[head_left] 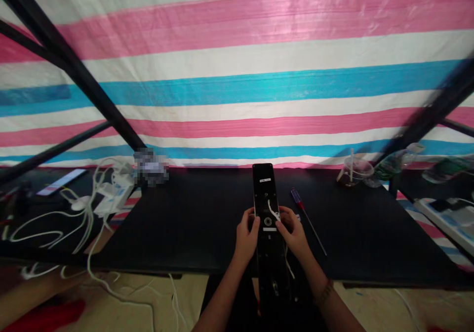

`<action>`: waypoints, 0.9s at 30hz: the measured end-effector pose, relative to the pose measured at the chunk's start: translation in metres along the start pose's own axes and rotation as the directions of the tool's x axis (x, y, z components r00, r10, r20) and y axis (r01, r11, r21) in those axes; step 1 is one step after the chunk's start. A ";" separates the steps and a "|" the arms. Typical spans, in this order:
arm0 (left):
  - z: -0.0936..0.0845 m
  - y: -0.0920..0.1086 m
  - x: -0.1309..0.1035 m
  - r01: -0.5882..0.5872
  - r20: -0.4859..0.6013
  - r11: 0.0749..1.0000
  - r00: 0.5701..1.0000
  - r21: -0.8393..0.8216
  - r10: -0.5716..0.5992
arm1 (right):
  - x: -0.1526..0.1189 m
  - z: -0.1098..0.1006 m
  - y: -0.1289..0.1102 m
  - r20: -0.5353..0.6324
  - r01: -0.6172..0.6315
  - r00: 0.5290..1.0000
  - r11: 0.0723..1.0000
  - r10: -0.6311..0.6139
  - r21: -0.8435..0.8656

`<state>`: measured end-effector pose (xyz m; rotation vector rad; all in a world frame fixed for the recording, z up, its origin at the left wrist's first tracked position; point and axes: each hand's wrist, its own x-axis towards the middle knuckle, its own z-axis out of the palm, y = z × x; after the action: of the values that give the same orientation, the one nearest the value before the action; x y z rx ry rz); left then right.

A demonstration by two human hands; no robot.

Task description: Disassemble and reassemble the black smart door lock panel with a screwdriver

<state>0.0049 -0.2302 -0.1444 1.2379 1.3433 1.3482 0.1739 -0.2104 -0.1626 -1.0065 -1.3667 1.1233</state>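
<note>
A long, narrow black panel (272, 258) with small screws and white labels lies lengthwise over the front edge of the black table, its near end above my lap. My left hand (247, 233) grips its left edge, thumb on the top face. On the right edge my right hand (291, 230) is closed round the panel, its thumb at a white cable (273, 210) that lies across the face. More white cable hangs below my right hand. Right of the panel lies a screwdriver (297, 198) with a red and blue handle and a long shaft.
Black table (177, 228); white power strip (114, 193) with tangled cables and a phone (61, 182) at left. Plastic cup (357, 170) and green bottle (390, 165) at back right; another power strip (450, 218) at far right. Another person's arm (33, 292) shows at lower left.
</note>
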 end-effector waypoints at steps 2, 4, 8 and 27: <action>-0.001 0.001 0.000 -0.003 0.007 1.000 1.000 -0.003 0.003 | -0.001 0.000 0.000 0.008 -0.001 1.000 1.000 0.001 -0.012; -0.001 0.001 0.000 -0.001 0.012 1.000 1.000 -0.007 0.001 | -0.002 -0.001 0.001 0.005 -0.007 1.000 1.000 0.007 -0.026; -0.002 -0.001 -0.001 0.006 0.008 1.000 1.000 -0.014 -0.006 | -0.005 -0.001 0.002 -0.014 -0.025 1.000 0.999 0.025 -0.038; -0.002 0.004 -0.001 0.010 -0.018 0.999 1.000 0.035 -0.009 | -0.006 -0.002 -0.002 -0.093 -0.033 0.995 0.997 0.027 -0.065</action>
<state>0.0037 -0.2320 -0.1406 1.2442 1.3892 1.3369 0.1769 -0.2166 -0.1614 -1.1165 -1.3265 1.0463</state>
